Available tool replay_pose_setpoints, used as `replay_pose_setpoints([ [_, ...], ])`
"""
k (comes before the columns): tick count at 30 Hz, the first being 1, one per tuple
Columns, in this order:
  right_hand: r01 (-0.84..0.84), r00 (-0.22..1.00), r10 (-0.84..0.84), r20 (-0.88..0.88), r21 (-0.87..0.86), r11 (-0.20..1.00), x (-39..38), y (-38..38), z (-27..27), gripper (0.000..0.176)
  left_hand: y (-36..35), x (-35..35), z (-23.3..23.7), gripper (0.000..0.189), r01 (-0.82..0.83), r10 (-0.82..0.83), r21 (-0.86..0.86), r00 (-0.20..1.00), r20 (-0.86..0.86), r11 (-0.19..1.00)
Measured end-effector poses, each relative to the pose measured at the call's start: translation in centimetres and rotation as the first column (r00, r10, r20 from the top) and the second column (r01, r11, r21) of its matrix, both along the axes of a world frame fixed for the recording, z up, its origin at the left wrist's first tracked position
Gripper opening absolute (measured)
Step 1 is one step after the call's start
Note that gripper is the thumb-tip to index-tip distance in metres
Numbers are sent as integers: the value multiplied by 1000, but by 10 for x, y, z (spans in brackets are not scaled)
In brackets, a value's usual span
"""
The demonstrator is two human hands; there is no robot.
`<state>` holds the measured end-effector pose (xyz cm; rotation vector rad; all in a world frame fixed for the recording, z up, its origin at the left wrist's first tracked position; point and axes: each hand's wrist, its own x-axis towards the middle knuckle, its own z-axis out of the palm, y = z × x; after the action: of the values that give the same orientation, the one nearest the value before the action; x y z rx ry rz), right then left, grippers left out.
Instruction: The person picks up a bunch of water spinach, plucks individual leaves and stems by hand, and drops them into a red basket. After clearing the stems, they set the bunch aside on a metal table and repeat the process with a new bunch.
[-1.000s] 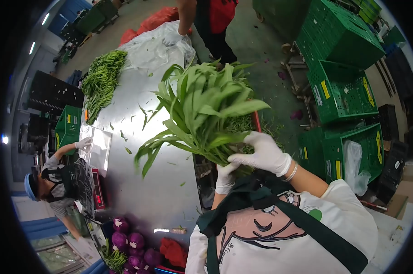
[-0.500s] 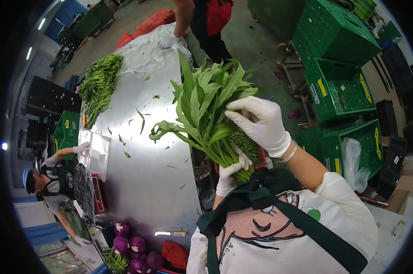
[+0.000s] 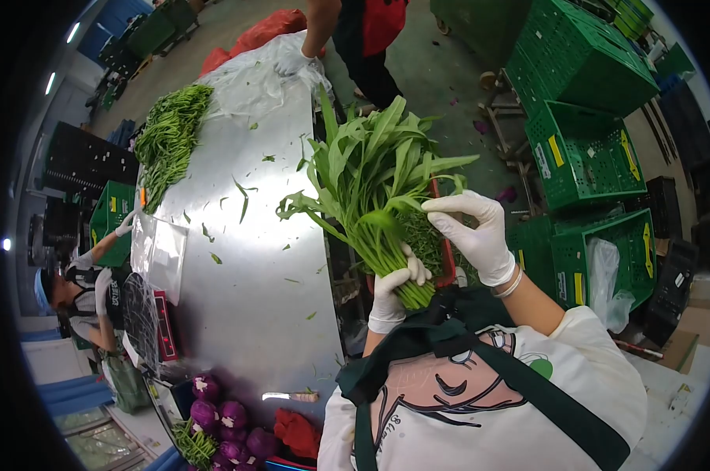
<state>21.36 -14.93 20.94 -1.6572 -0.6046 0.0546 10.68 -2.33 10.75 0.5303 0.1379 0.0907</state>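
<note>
My left hand (image 3: 393, 290), in a white glove, is closed round the lower stems of a bunch of water spinach (image 3: 375, 173). The leaves fan upward and away from me, over the table's edge. My right hand (image 3: 480, 235), also gloved, is at the right side of the bunch, thumb and forefinger pinched on a long leaf (image 3: 406, 204) that stretches out from it. Beneath the bunch stands a red crate (image 3: 447, 263) holding cut green pieces, partly hidden by the stems and my hands.
On the metal table (image 3: 253, 314) lie leaf scraps, a knife (image 3: 292, 396), purple onions (image 3: 233, 416), a red cloth (image 3: 296, 432) and a heap of greens (image 3: 171, 141). A co-worker (image 3: 80, 302) stands across by a scale (image 3: 165, 326); another person (image 3: 367, 47) is beyond the plastic sheet. Green crates (image 3: 586, 149) stand right.
My right hand has moved right and slightly down, drawing a leaf outward from the bunch. The left keeps its grip. The co-worker across has raised one hand and reached the other toward the greens.
</note>
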Motion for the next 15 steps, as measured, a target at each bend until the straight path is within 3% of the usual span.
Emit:
replay_pose_setpoints([
  [1, 53, 989, -33, -146, 134, 990, -3, 6, -8, 17, 0, 0, -1, 39, -1, 1, -29, 1000, -8, 1000],
  [4, 107, 936, -52, -349, 140, 984, -1, -1, 2, 17, 0, 0, 2, 39, 16, -16, 10, 1000, 8, 1000],
  [10, 44, 902, 12, -432, 121, 992, 3, -16, 18, 14, -4, 2, 8, 35, -3, 24, 155, 991, -133, 988],
  [13, 28, 899, 41, -436, 152, 988, 3, -21, 18, 13, -3, 6, 15, 33, 18, 84, 377, 964, -253, 926],
  [15, 27, 910, 53, -410, 187, 982, 3, -22, 12, 13, -5, 6, 14, 31, -24, 93, 276, 966, -241, 961],
])
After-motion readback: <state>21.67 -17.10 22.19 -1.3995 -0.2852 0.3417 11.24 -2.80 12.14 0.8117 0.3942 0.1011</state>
